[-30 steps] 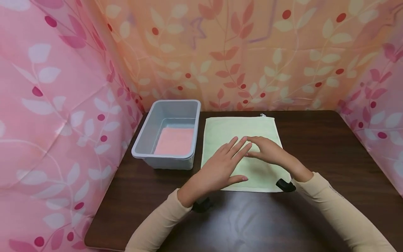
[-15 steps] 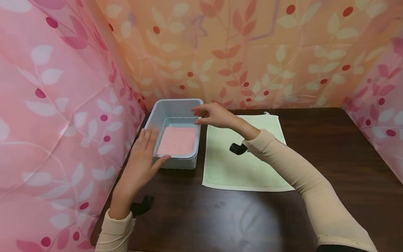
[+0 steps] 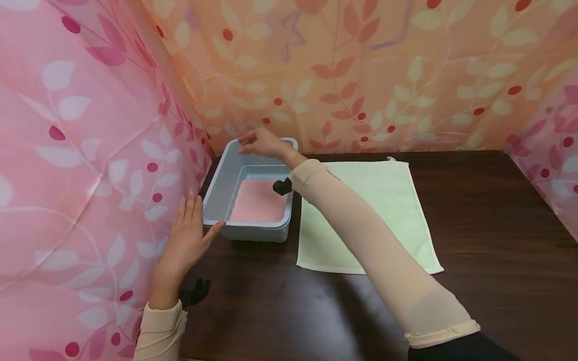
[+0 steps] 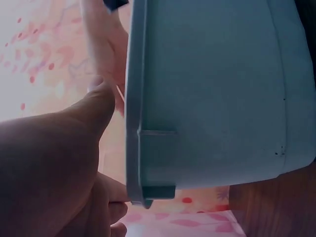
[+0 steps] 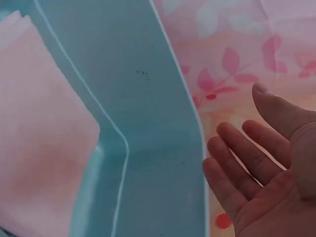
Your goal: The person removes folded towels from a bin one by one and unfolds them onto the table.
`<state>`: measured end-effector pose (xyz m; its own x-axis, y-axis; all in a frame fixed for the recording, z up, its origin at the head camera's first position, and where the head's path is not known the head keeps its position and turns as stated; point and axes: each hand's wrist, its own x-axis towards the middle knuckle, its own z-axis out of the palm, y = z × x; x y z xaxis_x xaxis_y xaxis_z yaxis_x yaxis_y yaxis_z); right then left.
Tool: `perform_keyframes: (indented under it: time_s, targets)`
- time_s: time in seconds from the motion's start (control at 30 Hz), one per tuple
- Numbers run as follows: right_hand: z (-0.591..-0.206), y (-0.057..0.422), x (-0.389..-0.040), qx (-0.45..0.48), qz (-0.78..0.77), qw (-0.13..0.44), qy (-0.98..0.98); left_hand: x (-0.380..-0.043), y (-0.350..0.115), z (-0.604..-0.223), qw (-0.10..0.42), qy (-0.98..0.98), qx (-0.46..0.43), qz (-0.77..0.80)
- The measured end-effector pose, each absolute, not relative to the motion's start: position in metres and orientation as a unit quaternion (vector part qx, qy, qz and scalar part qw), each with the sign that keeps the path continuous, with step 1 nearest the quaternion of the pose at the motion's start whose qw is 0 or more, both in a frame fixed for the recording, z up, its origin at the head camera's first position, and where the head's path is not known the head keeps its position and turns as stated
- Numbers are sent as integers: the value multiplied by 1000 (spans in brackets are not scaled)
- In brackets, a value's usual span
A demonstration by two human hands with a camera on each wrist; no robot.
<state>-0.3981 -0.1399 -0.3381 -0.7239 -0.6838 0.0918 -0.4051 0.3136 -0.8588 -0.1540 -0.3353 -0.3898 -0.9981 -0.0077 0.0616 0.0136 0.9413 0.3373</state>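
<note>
Blue-grey plastic tub (image 3: 257,234) sits between my hands. My left hand (image 3: 184,245), thumb spread from fingers, is at its near corner; my right hand (image 3: 265,144), fingers loosely extended, at its far rim. Folded pink cloth (image 3: 257,201) inside.

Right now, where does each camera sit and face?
Head: worn on the head, looking forward and down at the gray-blue plastic tub and pale green towel; left hand, right hand and sleeves show.
Left wrist: worn there, facing the tub's outer wall; left hand shows close, part of right hand beyond.
Right wrist: worn there, looking into the tub; right hand's palm and fingers show.
Head and right wrist both see the folded pink cloth inside.
</note>
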Motion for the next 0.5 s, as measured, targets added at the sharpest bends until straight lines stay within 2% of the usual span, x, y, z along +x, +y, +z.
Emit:
perform_keyframes:
  time_s: [0.3,0.5]
  targets:
    - [-369,-158,-391,-231,-546,126,795,-139,-328,-394,15,-986,16,-163]
    - [-394,-173,-377,-208,-551,141,796,-135,-322,-395,56,-987,11,-153]
